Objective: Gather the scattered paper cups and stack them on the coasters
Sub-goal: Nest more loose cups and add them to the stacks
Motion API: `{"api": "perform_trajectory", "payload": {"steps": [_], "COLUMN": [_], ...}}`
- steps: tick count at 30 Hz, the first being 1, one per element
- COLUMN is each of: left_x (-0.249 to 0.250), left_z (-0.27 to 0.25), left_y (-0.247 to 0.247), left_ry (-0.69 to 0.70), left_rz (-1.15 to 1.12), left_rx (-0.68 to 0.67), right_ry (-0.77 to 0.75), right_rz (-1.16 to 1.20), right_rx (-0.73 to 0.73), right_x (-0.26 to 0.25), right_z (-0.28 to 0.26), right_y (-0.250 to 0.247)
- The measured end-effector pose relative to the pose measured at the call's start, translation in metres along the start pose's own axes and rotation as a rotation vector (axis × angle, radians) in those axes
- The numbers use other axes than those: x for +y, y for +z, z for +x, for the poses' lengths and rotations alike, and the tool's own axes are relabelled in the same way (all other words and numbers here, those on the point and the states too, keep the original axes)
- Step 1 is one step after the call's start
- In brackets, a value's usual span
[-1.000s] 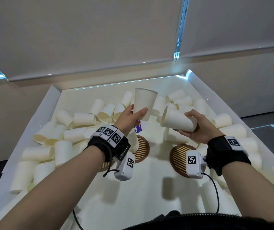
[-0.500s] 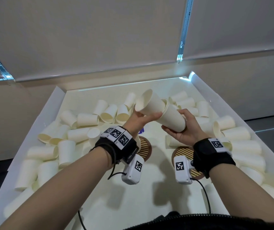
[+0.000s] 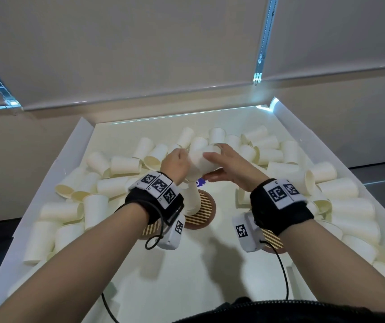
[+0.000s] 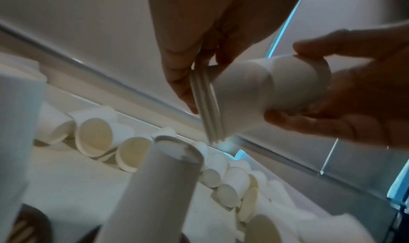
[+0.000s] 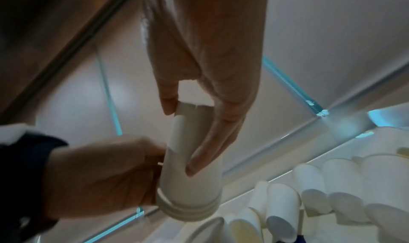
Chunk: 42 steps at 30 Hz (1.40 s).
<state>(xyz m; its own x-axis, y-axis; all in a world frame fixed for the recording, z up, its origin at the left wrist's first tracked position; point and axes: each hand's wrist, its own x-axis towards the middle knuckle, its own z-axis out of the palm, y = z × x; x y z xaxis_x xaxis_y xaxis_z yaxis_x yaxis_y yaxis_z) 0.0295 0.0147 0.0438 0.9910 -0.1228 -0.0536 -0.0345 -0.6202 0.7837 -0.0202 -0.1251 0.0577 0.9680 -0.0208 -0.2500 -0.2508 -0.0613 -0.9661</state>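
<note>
Both hands now clamp one nested pair of cups [image 3: 202, 163], where half a second ago each gripped a separate cup, only beginning to meet. The left hand [image 3: 176, 164] pinches the rim end; the right hand [image 3: 230, 170] wraps the base end, thumb under, fingers over. The pair is held tilted above the stack [image 3: 192, 199], which stands on a coaster [image 3: 204, 209]. Loose cups [image 3: 123, 165] lie around the stack in the tray [image 3: 53, 180], as before.

Black wristbands [image 3: 280, 206] (white coded tags), bare forearms.
</note>
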Motion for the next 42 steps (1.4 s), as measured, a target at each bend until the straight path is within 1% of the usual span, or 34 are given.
{"api": "perform_trajectory", "payload": {"steps": [3, 6, 8, 10, 11, 13, 14, 15, 17, 18, 19, 20, 21, 22, 24, 27, 28, 29, 31, 33, 34, 35, 36, 37, 38, 39, 41, 42], "left_x": [-0.015, -0.027, -0.03, -0.03, -0.031, -0.033, -0.036, -0.041, -0.051, -0.055, -0.058, -0.059, -0.057, -0.054, -0.041, -0.018, -0.012, -0.008, -0.003, 0.001, 0.003, 0.004, 0.006, 0.007, 0.008, 0.009, 0.011, 0.013], "left_z": [0.007, 0.01, 0.01, 0.01, 0.011, 0.011, 0.011, 0.011, 0.01, 0.01, 0.01, 0.011, 0.013, 0.014, 0.016, 0.016, 0.016, 0.014, 0.011, 0.007, 0.006, 0.006, 0.006, 0.008, 0.009, 0.012, 0.017, 0.019], "left_y": [-0.001, -0.001, -0.001, -0.001, 0.0, 0.002, 0.004, 0.008, 0.016, 0.019, 0.022, 0.023, 0.024, 0.024, 0.023, 0.028, 0.032, 0.037, 0.054, 0.071, 0.078, 0.083, 0.086, 0.087, 0.087, 0.086, 0.081, 0.079], "left_ry": [-0.001, 0.023, 0.075, 0.109, 0.109, 0.083, 0.06, 0.037, -0.015, -0.04, -0.056, -0.059, -0.044, -0.006, 0.14, 0.437, 0.499, 0.526, 0.517, 0.438, 0.392, 0.357, 0.337, 0.319, 0.311, 0.305, 0.311, 0.312], "left_rz": [0.112, 0.17, 0.137, 0.073, 0.05, -0.003, -0.04, -0.066, -0.048, -0.013, 0.017, 0.025, 0.008, -0.014, 0.009, 0.094, 0.115, 0.144, 0.22, 0.275, 0.279, 0.281, 0.289, 0.292, 0.282, 0.269, 0.26, 0.261], "left_rx": [-0.055, -0.132, -0.176, -0.155, -0.134, -0.114, -0.113, -0.115, -0.142, -0.165, -0.184, -0.19, -0.188, -0.177, -0.131, -0.044, -0.057, -0.1, -0.228, -0.342, -0.367, -0.377, -0.371, -0.355, -0.33, -0.303, -0.252, -0.234], "right_ry": [-0.101, -0.207, -0.241, -0.238, -0.213, -0.125, -0.085, -0.057, 0.034, 0.128, 0.24, 0.351, 0.447, 0.51, 0.561, 0.545, 0.543, 0.554, 0.54, 0.472, 0.455, 0.438, 0.426, 0.407, 0.387, 0.357, 0.305, 0.32], "right_rz": [-0.235, -0.317, -0.361, -0.372, -0.343, -0.212, -0.165, -0.167, -0.319, -0.452, -0.591, -0.704, -0.794, -0.863, -0.94, -0.896, -0.848, -0.795, -0.61, -0.269, -0.118, -0.028, 0.0, -0.01, -0.071, -0.17, -0.494, -0.655], "right_rx": [0.041, 0.038, 0.013, -0.025, -0.046, -0.072, -0.045, 0.034, 0.295, 0.399, 0.454, 0.464, 0.443, 0.408, 0.328, 0.291, 0.305, 0.325, 0.315, 0.269, 0.225, 0.171, 0.126, 0.107, 0.132, 0.208, 0.407, 0.45], "right_x": [0.004, 0.008, 0.01, 0.012, 0.013, 0.017, 0.021, 0.027, 0.046, 0.057, 0.069, 0.08, 0.09, 0.101, 0.116, 0.125, 0.126, 0.123, 0.111, 0.094, 0.086, 0.078, 0.071, 0.066, 0.067, 0.07, 0.081, 0.088], "right_z": [0.012, 0.023, 0.031, 0.034, 0.035, 0.036, 0.037, 0.039, 0.045, 0.048, 0.049, 0.049, 0.048, 0.048, 0.045, 0.039, 0.041, 0.043, 0.047, 0.049, 0.05, 0.05, 0.05, 0.05, 0.052, 0.057, 0.066, 0.073], "right_y": [0.016, 0.027, 0.031, 0.032, 0.03, 0.022, 0.016, 0.008, -0.013, -0.024, -0.035, -0.045, -0.054, -0.062, -0.07, -0.074, -0.073, -0.072, -0.067, -0.062, -0.062, -0.063, -0.064, -0.066, -0.07, -0.073, -0.083, -0.088]}}
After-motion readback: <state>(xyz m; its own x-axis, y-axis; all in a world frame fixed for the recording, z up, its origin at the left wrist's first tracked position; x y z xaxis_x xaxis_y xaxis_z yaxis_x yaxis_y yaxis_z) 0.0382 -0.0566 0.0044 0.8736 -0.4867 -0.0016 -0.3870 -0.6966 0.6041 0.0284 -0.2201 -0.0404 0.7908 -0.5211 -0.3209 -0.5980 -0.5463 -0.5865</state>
